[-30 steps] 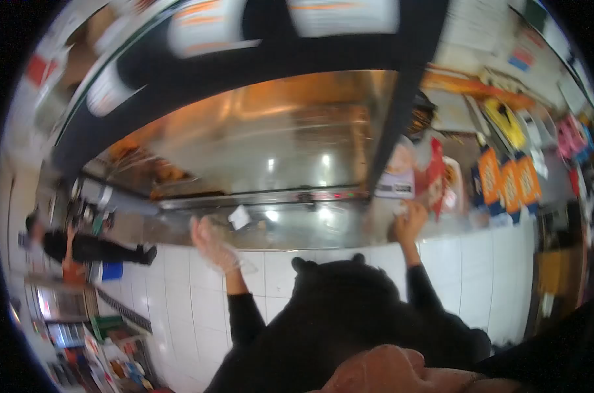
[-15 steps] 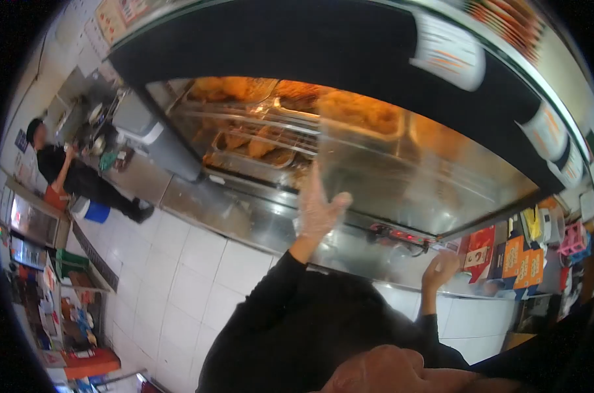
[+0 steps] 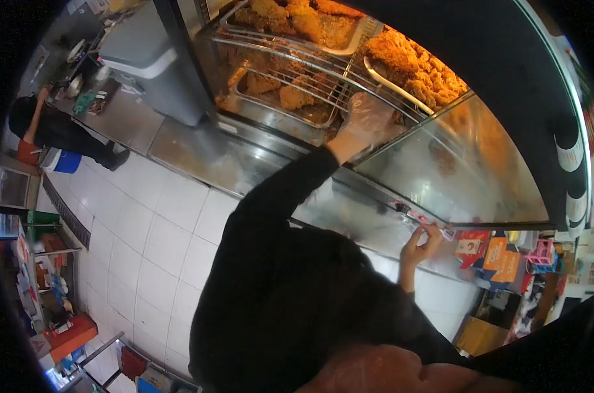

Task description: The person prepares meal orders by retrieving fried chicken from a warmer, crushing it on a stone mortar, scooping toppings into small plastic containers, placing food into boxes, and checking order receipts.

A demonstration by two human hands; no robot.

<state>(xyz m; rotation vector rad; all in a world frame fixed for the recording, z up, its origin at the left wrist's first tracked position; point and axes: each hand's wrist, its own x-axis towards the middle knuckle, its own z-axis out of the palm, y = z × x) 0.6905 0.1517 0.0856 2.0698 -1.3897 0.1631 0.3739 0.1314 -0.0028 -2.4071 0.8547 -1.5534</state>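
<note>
My left hand [image 3: 367, 122], in a clear plastic glove, reaches through the open side of a warmer cabinet, in front of its wire rack [image 3: 290, 56]. Its fingers are bent inward and mostly hidden, so any hold is unclear. Just beyond the hand lies a metal tray [image 3: 402, 92] heaped with fried chicken [image 3: 421, 69]. To the left, a lower tray [image 3: 320, 123] holds breaded pieces [image 3: 298, 93], and another full tray [image 3: 349, 44] sits above. A glass panel [image 3: 454, 160] stands right of my wrist. My right hand [image 3: 420, 247] hovers near the counter edge, thumb and finger curled together around nothing visible.
A grey lidded bin [image 3: 146, 65] stands on the steel counter [image 3: 185, 147] at left. Farther left, a person in dark clothes [image 3: 67, 128] works beside a blue bucket [image 3: 64, 160]. Orange boxes [image 3: 503, 259] and a pink basket [image 3: 541, 254] lie at right. White floor tiles [image 3: 159, 229] stretch behind me.
My left hand has gone from the glass panel's edge into the cabinet. More of the chicken tray shows past the glass. My view has turned and moved closer to the cabinet.
</note>
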